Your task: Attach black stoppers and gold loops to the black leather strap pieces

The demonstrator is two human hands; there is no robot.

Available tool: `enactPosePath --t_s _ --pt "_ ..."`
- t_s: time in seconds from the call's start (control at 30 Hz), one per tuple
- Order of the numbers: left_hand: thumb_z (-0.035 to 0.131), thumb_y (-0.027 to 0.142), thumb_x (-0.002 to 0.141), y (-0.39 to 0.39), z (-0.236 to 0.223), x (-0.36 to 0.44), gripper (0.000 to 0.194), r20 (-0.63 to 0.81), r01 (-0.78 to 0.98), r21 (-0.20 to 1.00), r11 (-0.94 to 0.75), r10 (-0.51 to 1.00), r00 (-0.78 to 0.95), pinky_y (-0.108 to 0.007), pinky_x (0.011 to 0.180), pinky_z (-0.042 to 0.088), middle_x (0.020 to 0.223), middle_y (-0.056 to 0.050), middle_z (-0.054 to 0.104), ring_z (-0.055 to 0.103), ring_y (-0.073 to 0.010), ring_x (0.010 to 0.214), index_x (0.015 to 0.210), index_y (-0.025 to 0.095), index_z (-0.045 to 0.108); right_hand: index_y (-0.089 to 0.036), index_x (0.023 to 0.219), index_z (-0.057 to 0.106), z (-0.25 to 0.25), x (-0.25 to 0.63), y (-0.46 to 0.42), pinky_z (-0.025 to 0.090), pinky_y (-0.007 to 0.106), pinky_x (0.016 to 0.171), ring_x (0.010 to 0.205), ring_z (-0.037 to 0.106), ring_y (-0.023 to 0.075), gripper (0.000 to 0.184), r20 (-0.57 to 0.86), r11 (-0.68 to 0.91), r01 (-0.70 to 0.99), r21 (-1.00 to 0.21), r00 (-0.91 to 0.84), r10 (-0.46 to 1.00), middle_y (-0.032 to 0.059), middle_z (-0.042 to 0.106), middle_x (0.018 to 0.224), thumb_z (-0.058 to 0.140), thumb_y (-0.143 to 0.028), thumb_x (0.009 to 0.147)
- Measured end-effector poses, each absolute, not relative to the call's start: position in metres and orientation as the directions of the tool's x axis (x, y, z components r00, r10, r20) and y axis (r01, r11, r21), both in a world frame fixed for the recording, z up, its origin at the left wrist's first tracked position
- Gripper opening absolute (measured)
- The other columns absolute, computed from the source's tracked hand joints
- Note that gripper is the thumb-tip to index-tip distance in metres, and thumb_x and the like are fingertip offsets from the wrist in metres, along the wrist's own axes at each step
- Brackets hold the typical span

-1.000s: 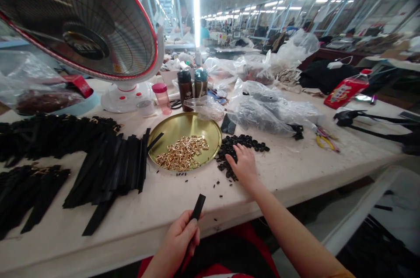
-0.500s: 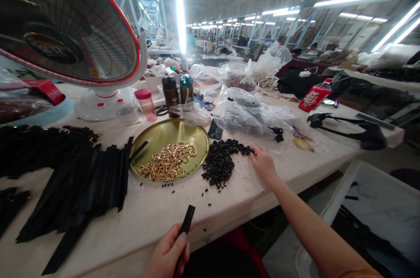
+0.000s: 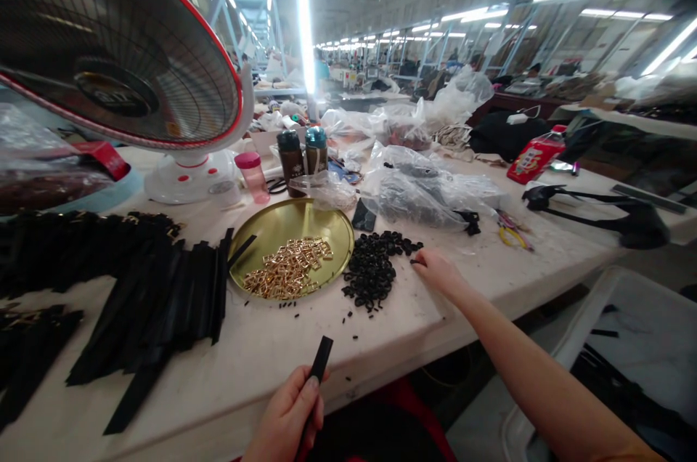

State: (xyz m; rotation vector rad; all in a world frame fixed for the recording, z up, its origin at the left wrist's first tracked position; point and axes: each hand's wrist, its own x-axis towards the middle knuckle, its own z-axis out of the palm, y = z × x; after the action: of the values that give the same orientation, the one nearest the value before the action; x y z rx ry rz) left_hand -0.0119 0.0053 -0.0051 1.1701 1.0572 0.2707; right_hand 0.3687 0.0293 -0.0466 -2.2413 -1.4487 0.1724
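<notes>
My left hand (image 3: 294, 407) is closed around a flat black strap (image 3: 321, 360), whose squared end points up and away from me. Over the table, my right hand (image 3: 438, 272) is pinched on a small black loop (image 3: 414, 261), of which only a dark edge shows at the fingertips. Just left of it lies a heap of black loops (image 3: 370, 277). Beside the heap, a round gold tray (image 3: 297, 213) holds a mound of gold-coloured metal buckles (image 3: 288, 269). Many black straps (image 3: 179, 295) lie side by side at the left.
A large fan (image 3: 190, 179) stands at the back left, near a pink-lidded cup (image 3: 253, 177) and two dark bottles (image 3: 291, 160). Plastic bags (image 3: 414, 189), yellow-handled snips (image 3: 512, 235) and a red bottle (image 3: 536, 155) sit farther back. A white bin (image 3: 642, 302) with black strips stands at right.
My right hand has drawn slightly back from the edge of the heap with a black loop at its fingertips. The left hand keeps its hold on the strap. The whole view has shifted slightly.
</notes>
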Motion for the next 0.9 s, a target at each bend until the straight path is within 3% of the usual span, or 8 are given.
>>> enactPosePath --t_s 0.2,0.3,0.4,0.47,0.57,0.73,0.8,0.9 --pt "0.040 0.058 0.077 0.008 -0.001 -0.012 0.042 -0.500 0.408 0.861 0.304 0.655 0.566 -0.021 0.048 0.031 0.060 0.002 0.052 0.044 -0.0081 0.045 0.082 0.016 0.041 -0.017 0.061 0.052 -0.037 0.347 0.021 0.036 0.030 0.063 0.064 0.047 0.0161 0.012 0.098 -0.265 0.674 -0.689 0.449 0.888 0.0007 0.052 0.062 0.057 -0.025 0.069" --pt "0.037 0.048 0.083 0.012 0.007 -0.009 0.034 -0.441 0.419 0.884 0.210 0.673 0.594 -0.022 0.053 0.037 0.066 0.000 0.055 0.049 -0.0093 0.052 0.082 0.015 0.045 -0.017 0.072 0.053 -0.027 0.313 0.014 0.044 0.031 0.063 0.065 0.055 0.0166 0.026 0.026 -0.205 0.493 -0.846 0.422 0.906 0.0038 0.059 0.069 0.052 -0.043 0.075" --pt "0.036 0.042 0.085 0.016 0.019 0.000 0.031 -0.358 0.382 0.914 0.134 0.710 0.607 -0.022 0.053 0.038 0.065 0.001 0.054 0.048 -0.0091 0.053 0.087 0.014 0.050 -0.019 0.093 0.055 -0.011 0.266 0.003 0.050 0.030 0.069 0.071 0.060 0.0135 0.035 -0.094 -0.152 0.161 -0.975 0.320 0.943 0.0055 0.065 0.088 0.052 -0.049 0.077" --pt "0.036 0.042 0.086 0.017 0.027 0.007 0.032 -0.312 0.340 0.933 0.120 0.740 0.596 -0.021 0.051 0.037 0.063 0.001 0.053 0.047 -0.0088 0.051 0.090 0.014 0.051 -0.023 0.103 0.058 0.002 0.233 -0.004 0.051 0.025 0.070 0.069 0.060 0.0099 0.041 -0.251 -0.193 -0.281 -0.940 0.188 0.950 0.0028 0.066 0.091 0.067 -0.043 0.069" --pt "0.036 0.043 0.086 0.019 0.032 0.014 0.033 -0.266 0.294 0.949 0.111 0.781 0.565 -0.020 0.048 0.034 0.059 0.003 0.051 0.043 -0.0082 0.048 0.088 0.015 0.053 -0.025 0.101 0.064 0.013 0.194 -0.012 0.051 0.019 0.069 0.066 0.060 0.0067 0.041 -0.351 -0.267 -0.594 -0.759 0.028 0.936 -0.0005 0.067 0.086 0.076 -0.031 0.062" --pt "0.036 0.041 0.087 0.015 0.033 0.005 0.031 -0.269 0.435 0.900 0.024 0.815 0.513 -0.021 0.052 0.032 0.056 0.003 0.050 0.045 -0.0097 0.052 0.082 0.017 0.055 -0.025 0.091 0.067 0.009 0.169 -0.013 0.052 0.020 0.067 0.063 0.060 0.0073 0.039 -0.408 -0.291 -0.624 -0.725 0.050 0.911 -0.0024 0.065 0.076 0.081 -0.032 0.055" --pt "0.035 0.040 0.087 0.012 0.032 0.000 0.031 -0.270 0.512 0.859 -0.031 0.822 0.502 -0.022 0.053 0.031 0.058 0.002 0.052 0.047 -0.0106 0.055 0.077 0.018 0.054 -0.025 0.092 0.067 0.003 0.168 -0.013 0.051 0.022 0.068 0.063 0.059 0.0086 0.039 -0.361 -0.268 -0.485 -0.832 0.109 0.926 -0.0018 0.065 0.076 0.079 -0.037 0.057" --pt "0.035 0.038 0.088 0.010 0.031 -0.007 0.030 -0.237 0.603 0.782 -0.157 0.820 0.521 -0.024 0.055 0.029 0.063 0.000 0.055 0.049 -0.0123 0.059 0.075 0.018 0.055 -0.023 0.093 0.067 -0.003 0.169 -0.016 0.050 0.028 0.068 0.067 0.059 0.0136 0.034 -0.162 -0.150 -0.080 -0.985 0.183 0.970 0.0011 0.063 0.074 0.070 -0.042 0.065"
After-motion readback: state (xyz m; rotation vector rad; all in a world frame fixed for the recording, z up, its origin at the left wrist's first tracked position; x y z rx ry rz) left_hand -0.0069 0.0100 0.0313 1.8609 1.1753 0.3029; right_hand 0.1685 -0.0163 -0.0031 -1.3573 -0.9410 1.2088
